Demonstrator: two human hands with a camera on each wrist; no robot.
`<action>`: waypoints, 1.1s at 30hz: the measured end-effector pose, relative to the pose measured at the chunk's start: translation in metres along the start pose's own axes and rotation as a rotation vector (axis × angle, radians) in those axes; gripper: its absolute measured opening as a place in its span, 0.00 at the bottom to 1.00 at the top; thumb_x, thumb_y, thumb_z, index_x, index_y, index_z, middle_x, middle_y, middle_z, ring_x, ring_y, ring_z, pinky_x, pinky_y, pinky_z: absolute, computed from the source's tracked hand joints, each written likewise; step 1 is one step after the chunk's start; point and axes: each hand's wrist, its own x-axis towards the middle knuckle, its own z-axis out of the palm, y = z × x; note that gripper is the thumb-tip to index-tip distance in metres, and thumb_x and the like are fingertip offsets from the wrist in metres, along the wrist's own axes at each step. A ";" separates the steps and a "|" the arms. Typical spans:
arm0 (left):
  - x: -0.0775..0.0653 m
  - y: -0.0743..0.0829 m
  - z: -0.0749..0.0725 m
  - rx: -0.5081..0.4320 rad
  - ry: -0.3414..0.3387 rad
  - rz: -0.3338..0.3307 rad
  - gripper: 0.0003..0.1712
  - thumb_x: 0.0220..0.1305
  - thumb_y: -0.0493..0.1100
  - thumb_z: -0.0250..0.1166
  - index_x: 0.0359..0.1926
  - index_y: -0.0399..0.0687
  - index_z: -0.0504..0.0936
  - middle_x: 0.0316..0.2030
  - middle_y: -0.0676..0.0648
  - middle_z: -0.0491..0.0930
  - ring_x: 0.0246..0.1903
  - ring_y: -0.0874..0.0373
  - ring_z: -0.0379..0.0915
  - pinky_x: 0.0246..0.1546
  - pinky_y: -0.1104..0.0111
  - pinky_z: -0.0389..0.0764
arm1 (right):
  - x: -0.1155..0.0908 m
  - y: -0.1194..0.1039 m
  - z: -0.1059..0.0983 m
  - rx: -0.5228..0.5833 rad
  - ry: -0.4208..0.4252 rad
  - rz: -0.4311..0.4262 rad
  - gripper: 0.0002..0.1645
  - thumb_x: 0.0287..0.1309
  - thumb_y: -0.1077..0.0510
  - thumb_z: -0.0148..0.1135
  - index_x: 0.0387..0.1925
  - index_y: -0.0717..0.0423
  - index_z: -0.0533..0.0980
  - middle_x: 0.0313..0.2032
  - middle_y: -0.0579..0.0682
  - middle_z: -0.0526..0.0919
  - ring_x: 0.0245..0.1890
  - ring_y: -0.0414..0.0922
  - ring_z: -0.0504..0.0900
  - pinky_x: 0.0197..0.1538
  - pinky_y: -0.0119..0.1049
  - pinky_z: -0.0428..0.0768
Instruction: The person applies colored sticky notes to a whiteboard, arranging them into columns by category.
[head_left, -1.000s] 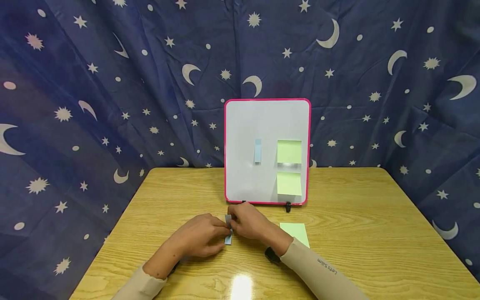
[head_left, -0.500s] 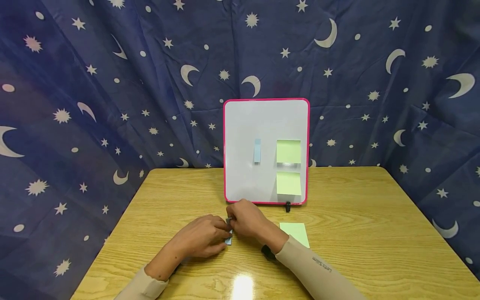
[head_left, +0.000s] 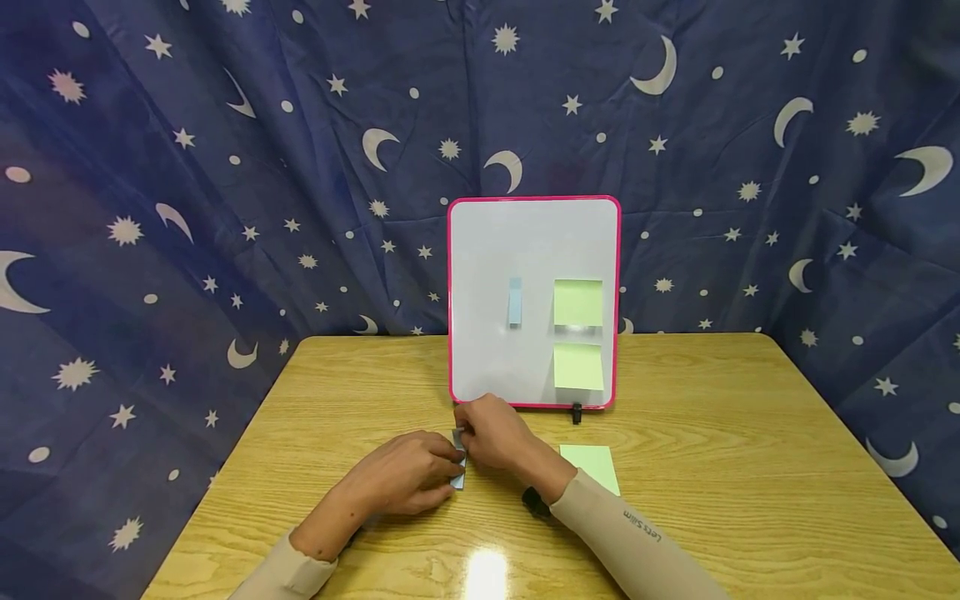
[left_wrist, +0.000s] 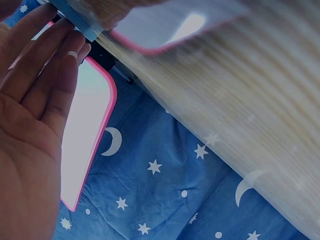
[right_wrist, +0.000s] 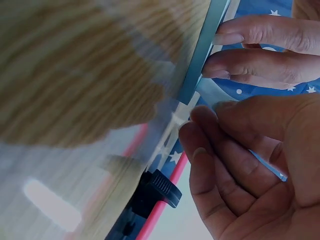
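A narrow light-blue sticky note pad (head_left: 459, 482) lies on the table between the two hands. My left hand (head_left: 408, 472) holds it down from the left, its extended fingertips on the strip. From the other side comes my right hand (head_left: 495, 431), thumb and index finger pinching the pad's far end. Up close in the right wrist view, a thin blue sticky note (right_wrist: 216, 93) bends up from the pad's end into the right hand's pinch. Part of the pad is hidden under the fingers.
Behind the hands stands a pink-framed whiteboard (head_left: 480, 242) with a black foot (head_left: 577, 413). It bears a blue strip note (head_left: 515, 302) and two green notes, one upper (head_left: 578, 302), one lower (head_left: 578, 367). Another green note (head_left: 591, 467) lies on the table beyond the right forearm.
The right hand has shifted slightly away from the body, toward the whiteboard, still at the pad's far end. The left hand has hardly moved.
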 end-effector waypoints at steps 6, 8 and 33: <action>-0.001 0.000 0.001 -0.003 -0.003 -0.006 0.10 0.69 0.46 0.72 0.47 0.52 0.93 0.52 0.52 0.88 0.54 0.60 0.83 0.59 0.62 0.83 | 0.000 0.001 0.002 -0.016 0.028 0.006 0.16 0.56 0.67 0.69 0.21 0.46 0.77 0.18 0.37 0.74 0.20 0.35 0.69 0.25 0.29 0.67; 0.000 0.000 0.001 -0.009 -0.008 -0.012 0.09 0.69 0.46 0.72 0.47 0.52 0.93 0.52 0.52 0.87 0.54 0.61 0.83 0.58 0.62 0.83 | 0.001 0.001 0.003 -0.017 0.034 0.007 0.15 0.56 0.67 0.69 0.21 0.46 0.77 0.18 0.37 0.74 0.21 0.36 0.68 0.25 0.29 0.67; 0.000 0.000 -0.001 -0.065 -0.044 -0.058 0.10 0.71 0.46 0.69 0.48 0.52 0.93 0.54 0.52 0.86 0.55 0.60 0.82 0.59 0.61 0.83 | 0.001 0.004 0.002 0.010 0.083 0.000 0.16 0.59 0.67 0.69 0.22 0.46 0.77 0.20 0.38 0.76 0.22 0.36 0.69 0.28 0.28 0.69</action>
